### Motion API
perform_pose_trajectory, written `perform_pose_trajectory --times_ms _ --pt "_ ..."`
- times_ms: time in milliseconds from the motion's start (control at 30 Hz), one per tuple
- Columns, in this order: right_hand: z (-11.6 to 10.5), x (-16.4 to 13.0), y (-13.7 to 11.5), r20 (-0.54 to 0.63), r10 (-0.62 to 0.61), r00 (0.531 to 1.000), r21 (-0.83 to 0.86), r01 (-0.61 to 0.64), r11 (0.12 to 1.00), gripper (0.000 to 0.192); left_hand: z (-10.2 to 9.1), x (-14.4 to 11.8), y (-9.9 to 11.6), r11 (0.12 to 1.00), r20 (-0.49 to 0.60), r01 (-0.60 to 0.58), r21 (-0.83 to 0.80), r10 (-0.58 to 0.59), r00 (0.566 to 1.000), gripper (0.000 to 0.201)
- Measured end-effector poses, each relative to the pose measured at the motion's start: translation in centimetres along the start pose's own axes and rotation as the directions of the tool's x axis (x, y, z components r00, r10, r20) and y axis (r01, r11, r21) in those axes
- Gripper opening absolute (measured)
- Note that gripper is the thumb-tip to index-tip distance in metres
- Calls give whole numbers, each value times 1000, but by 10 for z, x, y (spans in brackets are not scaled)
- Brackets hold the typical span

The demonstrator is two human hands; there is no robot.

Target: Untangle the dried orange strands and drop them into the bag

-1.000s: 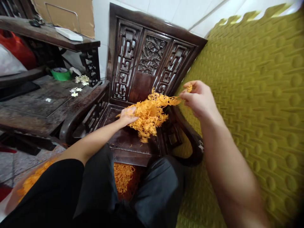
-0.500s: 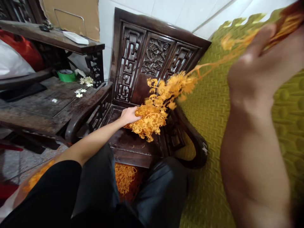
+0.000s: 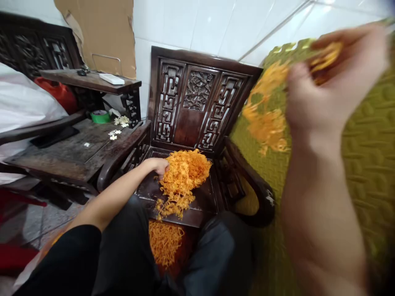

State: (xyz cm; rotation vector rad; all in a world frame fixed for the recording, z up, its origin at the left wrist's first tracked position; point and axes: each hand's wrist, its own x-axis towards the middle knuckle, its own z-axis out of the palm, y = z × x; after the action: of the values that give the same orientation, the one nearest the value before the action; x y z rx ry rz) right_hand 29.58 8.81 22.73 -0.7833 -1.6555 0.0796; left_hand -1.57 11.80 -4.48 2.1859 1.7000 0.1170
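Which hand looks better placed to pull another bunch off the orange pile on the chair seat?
Probably the left hand: it rests against the orange pile. The right hand is raised, gripping a strand bunch.

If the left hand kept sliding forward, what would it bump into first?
Most likely the orange stringy pile: the left hand already rests against its near edge on the wooden chair seat. The carved chair back stands behind.
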Motion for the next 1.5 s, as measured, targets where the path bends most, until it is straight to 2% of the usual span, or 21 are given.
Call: perform_pose_trajectory --times_ms 67,167,233,300,400,467,500,533,600,667,733,800,867,1000,1067,1100,1200,1267,1300,1367,1500 --pt "15 -28 9 -79 -31 996 156 44 987 29 -25 -13 -6 998 -55 58 12 -57 997 26" --pt "41 -67 27 30 163 986 401 -162 902 33 -55 -33 -3 994 -283 109 1 -104 953 19" --pt "57 -89 38 123 281 952 519 -303 799 37 -65 -41 8 985 -507 31 -169 -114 854 17" --pt "71 -107 48 211 365 907 610 -414 676 41 -67 -46 23 893 -675 -179 -413 -169 718 25" --pt "88 -128 62 367 521 770 646 -615 453 44 -63 -54 48 682 -784 -465 -565 -268 559 29" --pt "97 -138 72 482 623 617 605 -748 273 43 -59 -64 68 673 -853 -551 -493 -251 457 28" --pt "100 -143 77 528 654 542 585 -790 182 41 -57 -69 78 704 -879 -563 -432 -191 437 27" --pt "103 -148 81 565 670 483 578 -810 96 38 -54 -74 89 742 -888 -563 -364 -95 449 26" --pt "106 -157 90 620 660 425 601 -798 -50 34 -44 -78 110 811 -827 -541 -221 138 546 26" --pt "107 -168 96 639 630 442 651 -746 -137 29 -31 -73 126 867 -698 -491 -89 297 652 42" --pt "106 -179 100 630 611 479 693 -703 -163 24 -14 -58 134 910 -608 -413 29 344 716 69" --pt "106 -190 103 607 624 492 715 -681 -159 21 1 -37 133 935 -567 -339 105 336 752 76" --pt "106 -198 104 595 635 493 725 -670 -159 25 12 -18 125 940 -551 -313 133 332 766 62" --pt "107 -205 106 531 646 549 772 -628 -101 42 18 1 110 917 -587 -398 9 327 741 31" --pt "106 -206 106 465 653 597 772 -635 31 43 19 0 108 877 -616 -447 -174 257 745 23" --pt "105 -206 107 420 650 634 755 -641 137 39 20 -1 108 836 -603 -459 -301 206 771 21" --pt "100 -206 107 223 544 809 585 -558 589 19 23 -7 110 592 -423 -404 -697 115 899 26" --pt "95 -205 107 144 335 931 388 -364 847 10 23 -10 112 402 -290 -326 -856 149 945 32" --pt "92 -205 106 150 212 966 309 -249 918 14 22 -11 113 329 -248 -295 -897 177 952 35" --pt "88 -203 105 207 24 978 233 -73 970 27 19 -14 113 222 -208 -255 -941 214 955 38" --pt "84 -202 107 257 -50 965 164 7 987 25 10 -21 115 104 -201 -223 -969 181 963 40"
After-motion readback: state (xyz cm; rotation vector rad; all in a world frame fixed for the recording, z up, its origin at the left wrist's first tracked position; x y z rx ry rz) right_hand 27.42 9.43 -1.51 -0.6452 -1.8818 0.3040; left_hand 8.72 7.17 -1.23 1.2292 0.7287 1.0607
